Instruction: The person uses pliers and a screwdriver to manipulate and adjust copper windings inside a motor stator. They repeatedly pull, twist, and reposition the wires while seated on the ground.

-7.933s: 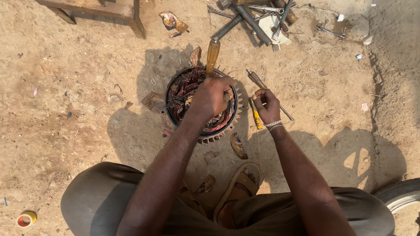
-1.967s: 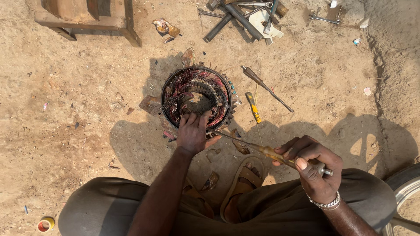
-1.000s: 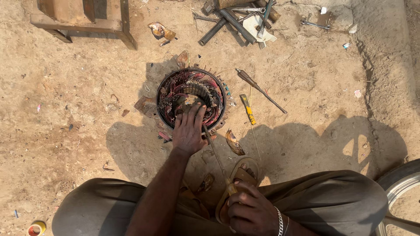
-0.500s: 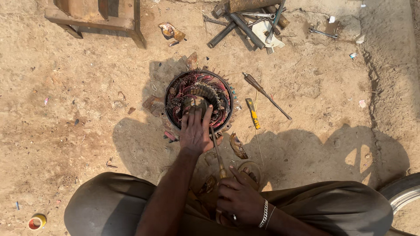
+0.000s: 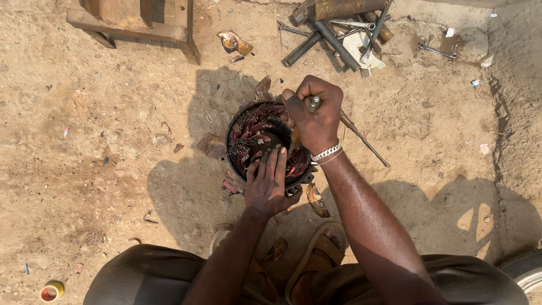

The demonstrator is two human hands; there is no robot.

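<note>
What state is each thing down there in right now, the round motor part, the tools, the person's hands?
Round finned motor casing: lying on the sand, open side up, tangled reddish copper windings exposed.
Left hand: fingers pressed flat on the casing's near rim.
Right hand: fist closed around a metal rod.
Metal rod: held about upright over the casing's far side.
Screwdriver: lying loose on the sand.
Wrench: lying unused.

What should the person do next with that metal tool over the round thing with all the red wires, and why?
Probably push the tool down into the wires. The right hand grips it in a fist, end-on above the round motor part, though the tip is hidden. The left hand lies flat on the near rim, steadying the part, so it looks braced for a push.
</note>
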